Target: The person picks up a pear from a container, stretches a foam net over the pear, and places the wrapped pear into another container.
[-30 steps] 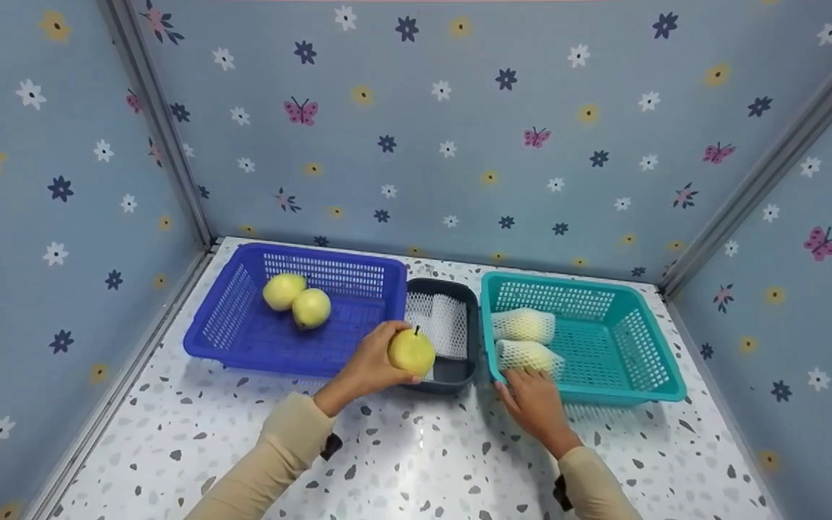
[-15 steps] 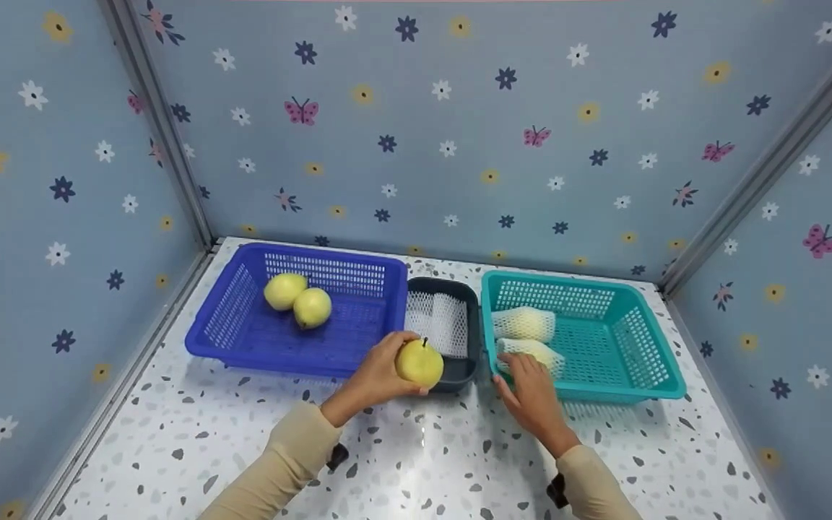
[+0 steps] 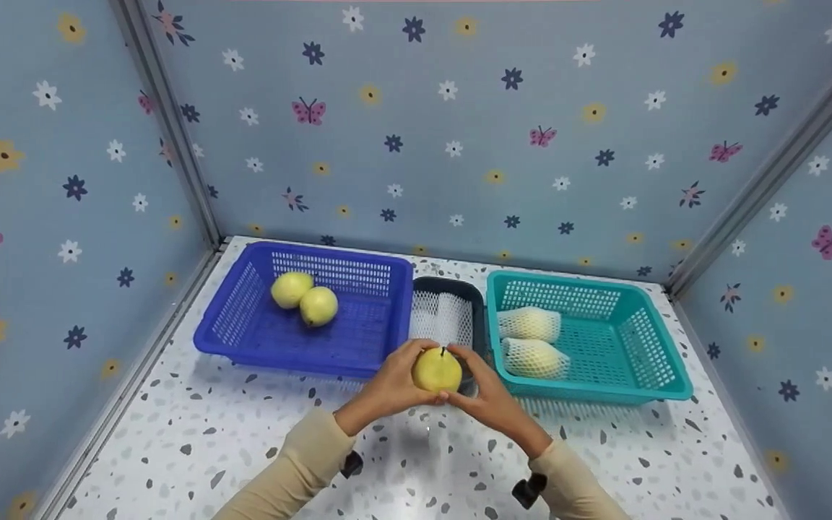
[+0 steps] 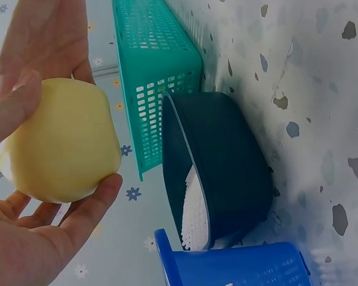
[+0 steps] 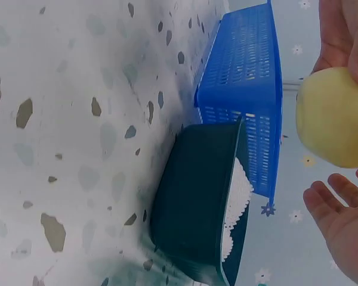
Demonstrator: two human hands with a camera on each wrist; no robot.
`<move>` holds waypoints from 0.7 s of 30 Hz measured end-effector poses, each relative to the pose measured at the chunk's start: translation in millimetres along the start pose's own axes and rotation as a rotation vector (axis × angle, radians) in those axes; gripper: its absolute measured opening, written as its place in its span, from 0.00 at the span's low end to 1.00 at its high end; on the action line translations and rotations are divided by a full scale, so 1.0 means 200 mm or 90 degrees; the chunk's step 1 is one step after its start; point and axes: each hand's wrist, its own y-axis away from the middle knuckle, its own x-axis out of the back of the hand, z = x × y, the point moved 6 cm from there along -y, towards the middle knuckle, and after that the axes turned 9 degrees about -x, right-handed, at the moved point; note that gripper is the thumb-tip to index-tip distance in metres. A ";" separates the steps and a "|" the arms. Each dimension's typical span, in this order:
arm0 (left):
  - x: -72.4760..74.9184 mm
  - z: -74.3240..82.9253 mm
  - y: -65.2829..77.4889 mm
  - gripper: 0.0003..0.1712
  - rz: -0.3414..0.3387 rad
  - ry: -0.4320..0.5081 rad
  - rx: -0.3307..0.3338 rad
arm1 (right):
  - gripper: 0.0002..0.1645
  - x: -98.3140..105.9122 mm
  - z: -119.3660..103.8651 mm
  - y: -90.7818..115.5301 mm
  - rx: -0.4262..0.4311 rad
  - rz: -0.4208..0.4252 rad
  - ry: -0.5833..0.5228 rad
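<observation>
My left hand (image 3: 391, 383) grips a round yellow pear (image 3: 438, 370), its dark stem up, above the front of the small dark bin (image 3: 479, 318). At the pear's right side is my right hand (image 3: 490, 399), thumb and fingers spread around it. In the right wrist view a gap shows between the right fingertips (image 5: 317, 199) and the pear. White foam net sleeves (image 3: 452, 318) lie in the bin. Two bare pears (image 3: 319, 306) sit in the blue basket (image 3: 300, 365). The teal basket (image 3: 604, 393) holds two pears in foam nets (image 3: 536, 359) along its left side.
The bin stands between the two baskets on a white speckled tabletop (image 3: 243, 433). Flower-patterned panels (image 3: 459, 108) close off the back and both sides. Dark wrist cameras (image 3: 529, 491) are strapped at both sleeves.
My right hand has left the netted pear in the teal basket and moved left to the held pear. My left hand has carried that pear slightly right and nearer to me.
</observation>
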 end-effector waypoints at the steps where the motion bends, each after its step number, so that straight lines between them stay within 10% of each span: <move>1: 0.00 0.01 0.00 0.41 -0.002 0.001 -0.002 | 0.41 0.00 -0.02 0.00 -0.001 -0.004 -0.006; 21: -0.10 0.00 0.09 0.42 -0.024 0.014 -0.008 | 0.37 -0.02 -0.02 0.08 -0.029 -0.027 -0.100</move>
